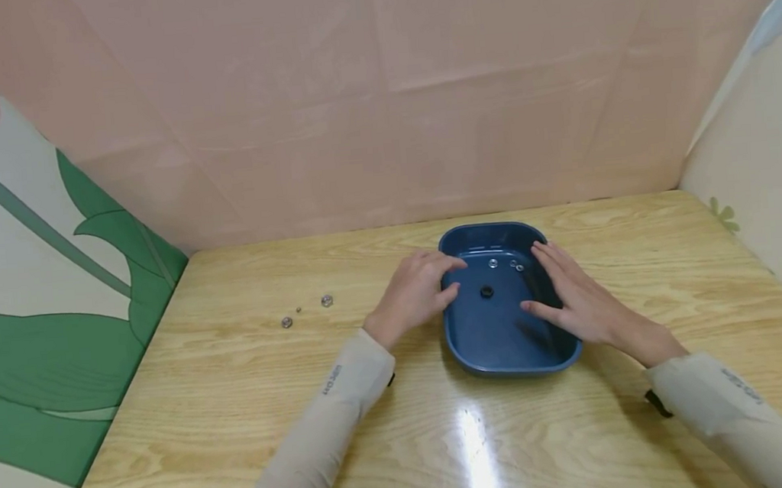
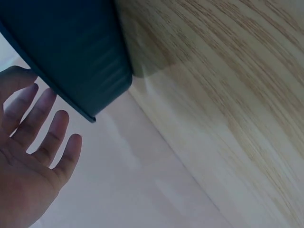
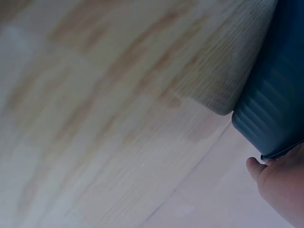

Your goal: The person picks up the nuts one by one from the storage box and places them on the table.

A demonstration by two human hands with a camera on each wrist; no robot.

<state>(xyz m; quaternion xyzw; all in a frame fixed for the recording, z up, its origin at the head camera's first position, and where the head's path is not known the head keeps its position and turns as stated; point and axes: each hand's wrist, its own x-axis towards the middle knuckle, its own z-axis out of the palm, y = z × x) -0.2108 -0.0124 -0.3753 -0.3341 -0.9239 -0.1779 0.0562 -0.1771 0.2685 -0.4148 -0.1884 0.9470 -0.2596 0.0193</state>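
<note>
A dark blue tray (image 1: 496, 349) with rounded corners stands on the wooden table. Inside lie a black ring-shaped piece (image 1: 487, 291) and several small shiny metal pieces (image 1: 493, 263), like nuts or washers. My left hand (image 1: 417, 292) is at the left rim, with its thumb and index finger reaching over it; in the left wrist view its fingers (image 2: 51, 137) are spread beside the tray's wall (image 2: 80, 61). Over the right rim lies my right hand (image 1: 578, 302), fingers extended and thumb pointing inward above the tray floor. Neither hand holds a small piece.
Left of the tray, two metal nuts (image 1: 287, 323) and a tiny piece (image 1: 299, 309) lie loose on the wooden table (image 1: 204, 412). A pinkish sheet (image 1: 381, 122) hangs behind the table. Printed panels (image 1: 31, 318) border the sides.
</note>
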